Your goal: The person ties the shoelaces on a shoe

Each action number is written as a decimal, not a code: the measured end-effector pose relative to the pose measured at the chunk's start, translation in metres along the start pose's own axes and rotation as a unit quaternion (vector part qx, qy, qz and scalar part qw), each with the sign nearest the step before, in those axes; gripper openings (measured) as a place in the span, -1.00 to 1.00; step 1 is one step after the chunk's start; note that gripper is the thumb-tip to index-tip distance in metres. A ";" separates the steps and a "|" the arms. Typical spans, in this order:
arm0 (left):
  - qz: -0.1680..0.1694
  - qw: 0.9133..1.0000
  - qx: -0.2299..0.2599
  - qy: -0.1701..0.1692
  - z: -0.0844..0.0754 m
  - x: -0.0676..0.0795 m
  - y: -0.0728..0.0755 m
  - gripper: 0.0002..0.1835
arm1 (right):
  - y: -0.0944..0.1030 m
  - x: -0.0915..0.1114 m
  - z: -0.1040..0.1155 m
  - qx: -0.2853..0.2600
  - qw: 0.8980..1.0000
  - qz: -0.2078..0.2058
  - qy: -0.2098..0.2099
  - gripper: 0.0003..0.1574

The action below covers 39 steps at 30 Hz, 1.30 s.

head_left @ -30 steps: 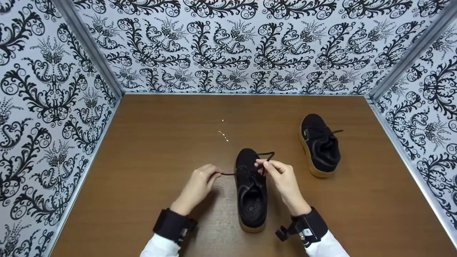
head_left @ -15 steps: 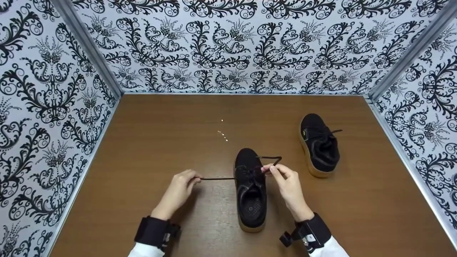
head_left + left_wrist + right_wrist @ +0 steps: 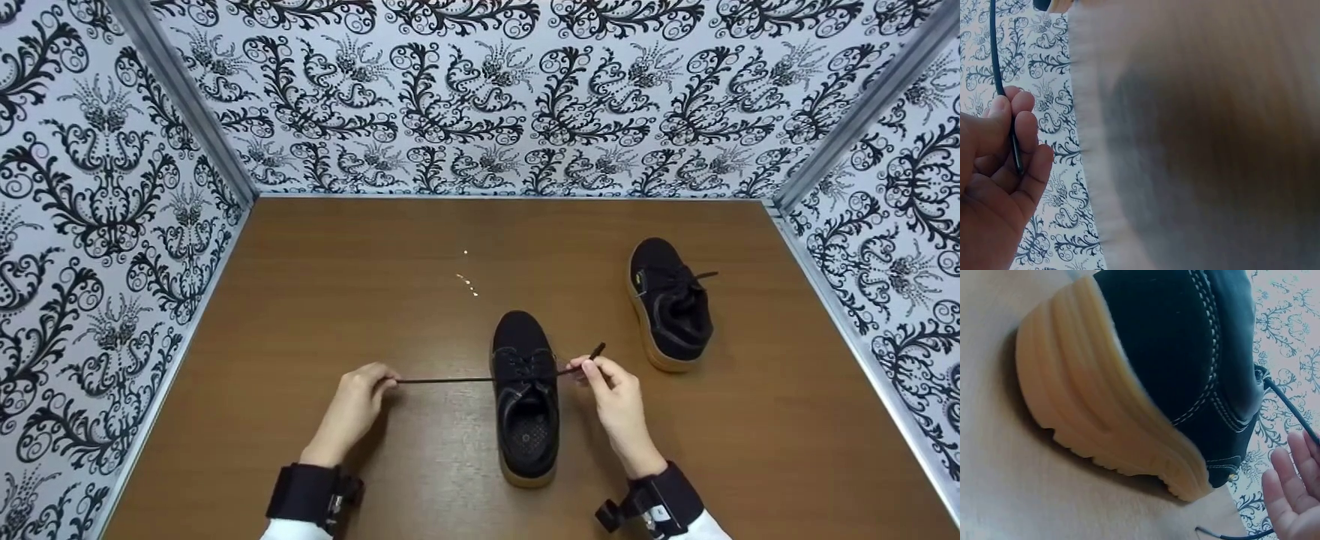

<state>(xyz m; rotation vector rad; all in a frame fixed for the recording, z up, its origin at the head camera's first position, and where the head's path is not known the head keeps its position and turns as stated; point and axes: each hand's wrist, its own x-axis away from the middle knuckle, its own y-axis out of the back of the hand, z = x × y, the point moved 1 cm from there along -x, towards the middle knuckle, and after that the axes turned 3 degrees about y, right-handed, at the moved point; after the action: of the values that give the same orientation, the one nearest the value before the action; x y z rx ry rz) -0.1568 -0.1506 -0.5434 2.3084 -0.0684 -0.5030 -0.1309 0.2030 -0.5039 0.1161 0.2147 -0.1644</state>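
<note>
Midway across the brown wood-grain table stands a black tan-soled shoe. Its twin sits toward the far right corner.

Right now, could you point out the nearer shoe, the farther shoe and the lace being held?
Nearer shoe (image 3: pixel 526 397): head view, around the front of its opening.
Farther shoe (image 3: pixel 672 304): head view, near its opening.
Lace (image 3: pixel 995 59): left wrist view, the stretch running to the top edge.

Right hand cut off at right-wrist view's edge.
</note>
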 end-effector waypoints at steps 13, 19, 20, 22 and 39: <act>-0.007 0.995 -0.081 0.066 0.004 0.006 0.003 -0.86 | 0.012 0.009 -0.019 0.058 0.997 -0.021 -0.046 -0.76; 0.003 0.990 -0.094 0.109 0.000 0.005 0.006 -0.79 | 0.018 0.012 -0.036 0.074 0.995 -0.022 -0.064 -0.77; 0.007 0.989 -0.095 0.113 -0.001 0.005 0.006 -0.77 | 0.018 0.013 -0.037 0.075 0.995 -0.020 -0.063 -0.77; 0.018 0.988 -0.100 0.118 -0.002 0.004 0.004 -0.76 | 0.019 0.016 -0.038 0.077 0.995 -0.016 -0.059 -0.76; 0.078 0.980 -0.183 0.003 -0.021 0.000 -0.020 -0.83 | 0.012 0.020 -0.021 -0.004 0.997 -0.004 -0.072 -0.68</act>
<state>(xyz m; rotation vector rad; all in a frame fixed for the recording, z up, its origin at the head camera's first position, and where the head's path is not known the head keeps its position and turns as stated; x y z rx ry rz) -0.1508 -0.1227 -0.5442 1.9264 -0.1400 -0.3907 -0.1135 0.2141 -0.5280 0.0953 0.0730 -0.1795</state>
